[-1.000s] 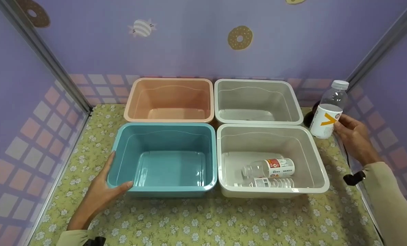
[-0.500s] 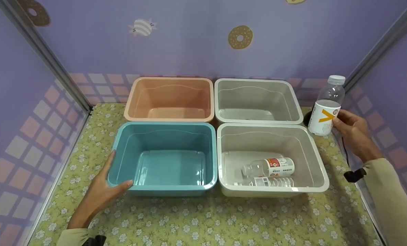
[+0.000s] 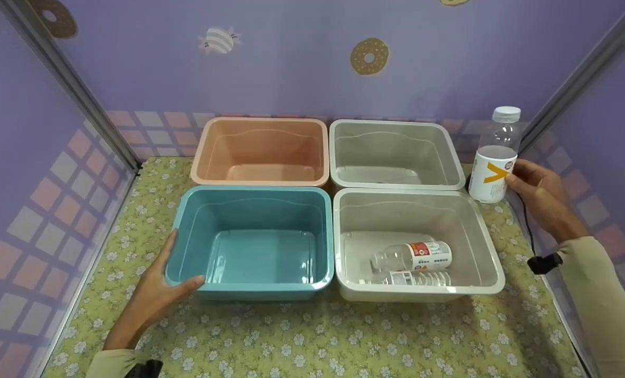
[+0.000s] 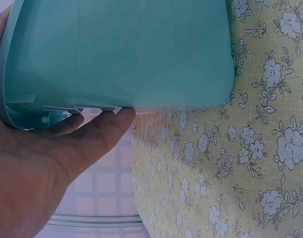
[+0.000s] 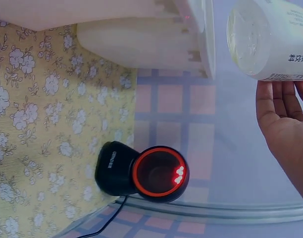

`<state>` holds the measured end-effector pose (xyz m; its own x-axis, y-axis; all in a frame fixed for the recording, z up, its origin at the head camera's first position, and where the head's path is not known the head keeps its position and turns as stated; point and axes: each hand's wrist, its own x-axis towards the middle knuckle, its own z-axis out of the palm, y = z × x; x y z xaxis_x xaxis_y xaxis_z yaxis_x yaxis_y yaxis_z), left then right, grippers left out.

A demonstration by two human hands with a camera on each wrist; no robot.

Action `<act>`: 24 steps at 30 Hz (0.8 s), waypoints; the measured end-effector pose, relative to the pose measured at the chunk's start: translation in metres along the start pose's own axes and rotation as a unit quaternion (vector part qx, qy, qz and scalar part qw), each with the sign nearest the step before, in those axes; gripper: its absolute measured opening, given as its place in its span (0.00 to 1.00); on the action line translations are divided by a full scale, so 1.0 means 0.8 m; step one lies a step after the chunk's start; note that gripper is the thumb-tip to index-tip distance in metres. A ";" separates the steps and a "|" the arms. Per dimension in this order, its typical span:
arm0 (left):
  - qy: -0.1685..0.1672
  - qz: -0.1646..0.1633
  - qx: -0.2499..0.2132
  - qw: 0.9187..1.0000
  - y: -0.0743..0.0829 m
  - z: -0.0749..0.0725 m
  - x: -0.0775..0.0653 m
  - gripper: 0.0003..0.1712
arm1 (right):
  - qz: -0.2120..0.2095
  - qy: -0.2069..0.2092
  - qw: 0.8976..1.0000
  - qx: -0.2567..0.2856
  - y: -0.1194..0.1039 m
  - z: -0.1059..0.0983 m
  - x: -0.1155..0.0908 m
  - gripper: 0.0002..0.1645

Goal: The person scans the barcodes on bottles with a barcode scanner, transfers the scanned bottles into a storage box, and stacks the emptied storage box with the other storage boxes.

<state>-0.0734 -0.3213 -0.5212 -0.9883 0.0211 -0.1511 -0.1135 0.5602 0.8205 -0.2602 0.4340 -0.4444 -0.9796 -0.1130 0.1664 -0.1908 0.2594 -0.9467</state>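
Note:
On the right, my right hand (image 3: 541, 197) pinches a clear plastic bottle (image 3: 493, 170) with a white cap and a white label bearing an orange mark. The bottle is upright and lifted, beyond the right side of the white bins. In the right wrist view the base of the bottle (image 5: 248, 42) shows, with fingers against its label. My left hand (image 3: 149, 294) rests against the near left corner of the blue bin (image 3: 249, 287), thumb on the front rim and fingers fairly straight along the outer side (image 4: 156, 54). That bin has nothing in it.
Two bottles, one with a red and white label (image 3: 430, 256), lie in the near off-white bin (image 3: 423, 290). Behind stand an orange bin (image 3: 260, 181) and a grey-white bin (image 3: 396, 185). A black scanner with a glowing red ring (image 5: 159, 173) and a cable stands below the held bottle.
My right hand has raised the bottle slightly and moved it a little left, turning it more upright. The left hand and the bins have stayed in place.

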 end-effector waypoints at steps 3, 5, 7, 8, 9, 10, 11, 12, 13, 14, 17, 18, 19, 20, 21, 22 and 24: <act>0.002 0.003 -0.004 1.000 0.000 0.000 0.000 0.69 | -0.004 -0.010 0.999 -0.045 -0.005 0.007 0.001 0.25; 0.004 0.005 -0.004 1.000 0.000 0.000 0.000 0.69 | -0.004 -0.018 0.998 -0.064 -0.007 0.009 0.002 0.27; 0.006 0.004 -0.002 1.000 0.001 0.000 0.000 0.69 | -0.002 -0.025 0.995 -0.099 -0.009 0.012 0.003 0.29; 0.006 0.004 -0.002 1.000 0.001 0.000 0.000 0.69 | 0.000 -0.028 0.993 -0.117 -0.010 0.013 0.003 0.31; 0.007 0.003 -0.001 1.000 0.002 0.000 -0.001 0.69 | 0.001 -0.031 0.992 -0.121 -0.011 0.014 0.004 0.31; 0.007 0.004 -0.001 1.000 0.002 0.001 -0.001 0.70 | 0.000 -0.033 0.992 -0.119 -0.012 0.015 0.004 0.31; 0.007 0.004 -0.001 1.000 0.002 0.001 -0.001 0.70 | -0.002 -0.035 0.993 -0.116 -0.013 0.017 0.004 0.31; 0.008 0.005 -0.001 1.000 0.002 0.001 0.000 0.70 | -0.005 -0.035 0.993 -0.113 -0.014 0.019 0.004 0.31; 0.008 0.008 -0.001 1.000 0.003 0.001 0.000 0.70 | -0.008 -0.036 0.993 -0.113 -0.016 0.021 0.004 0.30; 0.009 0.011 -0.001 1.000 0.002 0.001 0.000 0.69 | -0.009 -0.036 0.993 -0.110 -0.017 0.023 0.004 0.30; 0.011 0.017 -0.001 1.000 0.002 0.000 0.000 0.69 | -0.006 -0.038 0.993 -0.107 -0.022 0.029 0.003 0.29; 0.011 0.019 -0.001 1.000 0.002 0.000 0.000 0.69 | -0.004 -0.039 0.993 -0.108 -0.024 0.031 0.004 0.29; 0.011 0.020 -0.002 1.000 0.001 0.000 0.000 0.69 | 0.000 -0.040 0.993 -0.108 -0.025 0.033 0.004 0.28; 0.011 0.020 -0.002 1.000 0.001 0.000 0.000 0.69 | 0.003 -0.042 0.993 -0.106 -0.026 0.035 0.004 0.28; 0.011 0.020 -0.003 1.000 0.001 0.000 -0.001 0.68 | 0.003 -0.044 0.993 -0.106 -0.028 0.038 0.005 0.28; 0.011 0.021 -0.003 1.000 0.000 0.001 -0.001 0.68 | 0.002 -0.046 0.993 -0.106 -0.029 0.040 0.005 0.28; 0.012 0.022 -0.003 1.000 0.000 0.001 -0.002 0.68 | 0.000 -0.050 0.993 -0.107 -0.030 0.043 0.007 0.28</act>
<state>-0.0722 -0.3207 -0.5213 -0.9945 0.0247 -0.1021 -0.0714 0.5537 0.8297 -0.2588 0.3938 -0.4302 -0.9706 -0.2041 0.1274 -0.2096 0.4569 -0.8645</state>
